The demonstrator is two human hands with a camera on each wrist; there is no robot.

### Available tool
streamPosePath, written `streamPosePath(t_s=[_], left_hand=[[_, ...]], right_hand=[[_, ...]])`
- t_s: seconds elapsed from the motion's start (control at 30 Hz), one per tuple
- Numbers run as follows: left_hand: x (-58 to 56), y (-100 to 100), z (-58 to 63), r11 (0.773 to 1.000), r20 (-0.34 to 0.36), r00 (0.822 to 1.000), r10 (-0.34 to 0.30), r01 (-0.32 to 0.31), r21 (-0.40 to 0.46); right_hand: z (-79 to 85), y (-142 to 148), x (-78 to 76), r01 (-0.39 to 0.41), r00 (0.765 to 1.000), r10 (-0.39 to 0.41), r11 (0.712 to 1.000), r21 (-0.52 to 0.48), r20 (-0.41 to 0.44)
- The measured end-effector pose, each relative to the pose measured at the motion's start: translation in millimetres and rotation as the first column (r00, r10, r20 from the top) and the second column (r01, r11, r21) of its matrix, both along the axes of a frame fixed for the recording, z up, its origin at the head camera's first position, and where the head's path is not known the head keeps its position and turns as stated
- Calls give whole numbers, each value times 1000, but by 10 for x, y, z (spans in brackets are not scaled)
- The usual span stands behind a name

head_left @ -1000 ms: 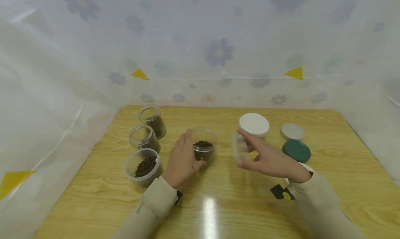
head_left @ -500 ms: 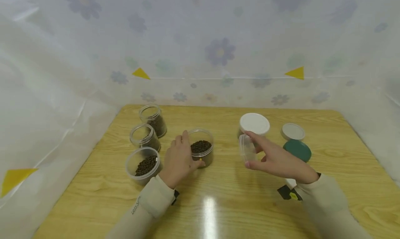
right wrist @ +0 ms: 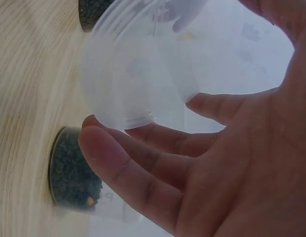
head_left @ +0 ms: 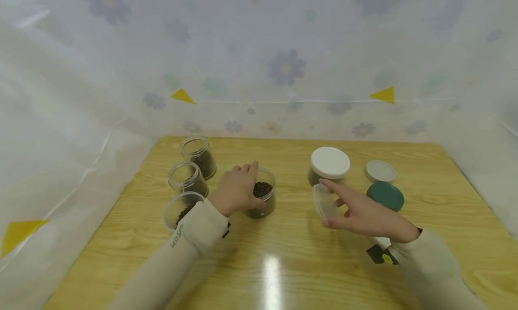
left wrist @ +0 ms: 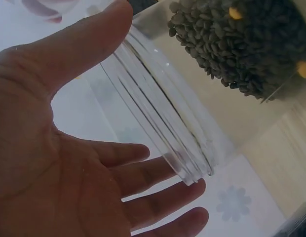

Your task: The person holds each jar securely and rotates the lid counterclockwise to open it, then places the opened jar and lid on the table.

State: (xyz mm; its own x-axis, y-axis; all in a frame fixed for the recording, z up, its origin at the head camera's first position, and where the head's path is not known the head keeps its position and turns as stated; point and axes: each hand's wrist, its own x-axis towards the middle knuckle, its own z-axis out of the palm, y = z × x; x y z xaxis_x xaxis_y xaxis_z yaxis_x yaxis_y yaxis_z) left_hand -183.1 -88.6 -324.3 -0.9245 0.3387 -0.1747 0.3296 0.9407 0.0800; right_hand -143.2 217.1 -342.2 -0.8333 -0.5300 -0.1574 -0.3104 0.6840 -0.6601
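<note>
My left hand (head_left: pixel 236 190) holds a clear round jar (head_left: pixel 268 207) mid-table, thumb on the near side and fingers on the far side. Small dark bean-like pieces (head_left: pixel 263 190) partly fill this jar. In the left wrist view, the thumb and fingertips lie at opposite sides of its ridged rim (left wrist: pixel 163 103). To the right, my right hand (head_left: pixel 360 208) pinches a translucent plastic lid (head_left: pixel 323 202) by its edge, tilted nearly on end above the table. The right wrist view shows the lid (right wrist: pixel 128 74) as a frosted disc with a ridged rim.
Left of the hands stand two open jars (head_left: pixel 206 165) (head_left: pixel 197 185) and an open tub (head_left: pixel 171 211), partly behind the left sleeve. A white-lidded jar (head_left: pixel 329 161) is behind the right hand. A grey lid (head_left: pixel 379 171) and a green lid (head_left: pixel 385 196) lie right.
The right hand has moved right and slightly nearer with the translucent lid. The jar shifted slightly left, then stayed about there; the left hand now reaches further over it, its sleeve covering part of the tub.
</note>
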Motion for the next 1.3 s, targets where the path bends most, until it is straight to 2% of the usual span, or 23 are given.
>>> streamPosePath(t_s=[0.17, 0.33, 0.5, 0.63, 0.77, 0.9, 1.03, 1.23, 1.3], left_hand=[[-120, -107, 33, 999, -4, 1000, 11, -12, -33], [-245, -240, 44, 996, 6, 998, 55, -54, -66], [-362, -405, 69, 995, 29, 995, 91, -90, -40], [-447, -575, 76, 992, 7, 993, 116, -115, -50], [-472, -697, 76, 990, -51, 991, 127, -130, -60], [-435, -767, 81, 990, -74, 987, 140, -141, -6], [-421, -794, 91, 991, -72, 988, 134, -135, -7], [-457, -806, 102, 989, -30, 989, 143, -144, -19], [-469, -811, 103, 989, -29, 988, 149, -150, -20]], right_hand=[[-33, 30, 12, -10, 1000, 10, 1000, 12, 19], [-62, 48, 23, -28, 998, 27, 999, 16, 58], [-77, 72, 30, -34, 998, 33, 999, 16, 61], [-100, 88, 49, -36, 997, 36, 999, 2, 66], [-138, 110, 73, -30, 995, 30, 1000, -2, 95], [-168, 111, 80, -25, 992, 24, 1000, 2, 127], [-159, 142, 81, -9, 994, 7, 1000, 20, 113], [-89, 253, 56, 30, 998, -33, 999, 41, 56], [-86, 279, 44, 32, 998, -33, 999, 28, 59]])
